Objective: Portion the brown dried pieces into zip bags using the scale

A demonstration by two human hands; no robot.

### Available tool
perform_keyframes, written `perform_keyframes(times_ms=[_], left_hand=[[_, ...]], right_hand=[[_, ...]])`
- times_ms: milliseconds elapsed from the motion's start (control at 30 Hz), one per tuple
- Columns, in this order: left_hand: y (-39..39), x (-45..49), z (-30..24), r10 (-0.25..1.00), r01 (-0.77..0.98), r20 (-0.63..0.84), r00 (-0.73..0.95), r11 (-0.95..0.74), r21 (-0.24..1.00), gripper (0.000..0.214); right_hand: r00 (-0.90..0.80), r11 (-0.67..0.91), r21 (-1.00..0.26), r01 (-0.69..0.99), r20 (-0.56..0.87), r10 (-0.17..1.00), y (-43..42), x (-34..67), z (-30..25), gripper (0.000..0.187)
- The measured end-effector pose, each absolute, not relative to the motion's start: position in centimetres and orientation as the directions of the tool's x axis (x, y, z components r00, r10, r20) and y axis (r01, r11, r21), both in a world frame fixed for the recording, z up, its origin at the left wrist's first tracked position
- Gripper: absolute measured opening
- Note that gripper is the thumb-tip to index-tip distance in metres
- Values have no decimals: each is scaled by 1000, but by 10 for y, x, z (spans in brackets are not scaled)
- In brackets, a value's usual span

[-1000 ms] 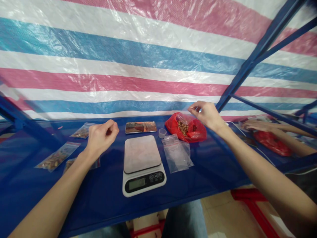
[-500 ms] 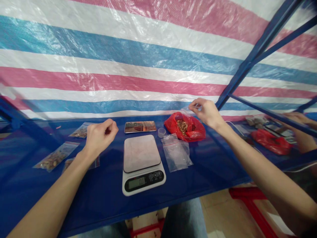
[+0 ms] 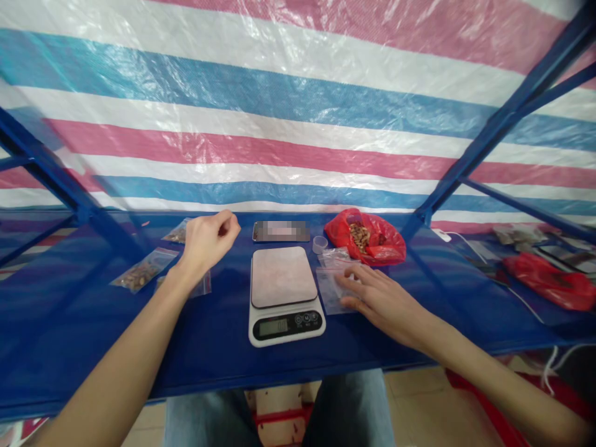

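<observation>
My right hand [image 3: 372, 298] lies flat with fingers stretched out on a pile of empty clear zip bags [image 3: 331, 292], just right of a white kitchen scale [image 3: 284, 292]. My left hand [image 3: 209, 239] hovers as a loose fist left of the scale, above small filled bags [image 3: 144, 273]; nothing shows in it. Behind the zip bags sit a small clear cup [image 3: 319, 243] and an open red plastic bag of brown nuts [image 3: 367, 237].
A phone [image 3: 280, 231] lies behind the scale on the blue shelf [image 3: 223, 335]. Blue frame bars slant at left [image 3: 60, 180] and right [image 3: 465, 167]. Another red bag [image 3: 544, 279] and a white cable [image 3: 465, 239] lie far right. A striped tarp hangs behind.
My right hand left the red bag of nuts and came down onto the empty zip bags. The view shifted left. The other person's hands at far right are gone from view.
</observation>
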State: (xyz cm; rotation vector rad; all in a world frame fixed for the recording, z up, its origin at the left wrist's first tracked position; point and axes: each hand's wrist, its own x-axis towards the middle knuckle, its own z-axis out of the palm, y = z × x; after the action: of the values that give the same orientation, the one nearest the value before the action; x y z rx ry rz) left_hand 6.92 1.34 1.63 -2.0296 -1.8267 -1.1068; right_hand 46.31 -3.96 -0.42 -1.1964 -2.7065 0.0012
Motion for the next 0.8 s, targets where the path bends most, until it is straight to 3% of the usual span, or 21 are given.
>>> perform_keyframes(times_ms=[100, 267, 433, 633, 800], left_hand=[[8, 35, 22, 856, 902, 516, -36, -195, 385, 26], [-31, -28, 3, 937, 889, 341, 80, -221, 401, 56], [-74, -36, -32, 968, 913, 153, 198, -238, 331, 68], [-74, -8, -27, 921, 887, 330, 208, -320, 334, 38], [-42, 38, 19, 904, 655, 418, 89, -369, 659, 31]], right_hand=[[-599, 661, -202, 723, 293, 745, -26, 452, 25, 39], [-446, 676, -464, 573, 515, 732, 13, 431, 46, 30], [-318, 608, -655, 449, 518, 794, 56, 411, 11, 26], [-315, 657, -629, 416, 578, 753, 48, 407, -4, 24], [-483, 743, -608, 279, 580, 656, 22, 383, 24, 25]])
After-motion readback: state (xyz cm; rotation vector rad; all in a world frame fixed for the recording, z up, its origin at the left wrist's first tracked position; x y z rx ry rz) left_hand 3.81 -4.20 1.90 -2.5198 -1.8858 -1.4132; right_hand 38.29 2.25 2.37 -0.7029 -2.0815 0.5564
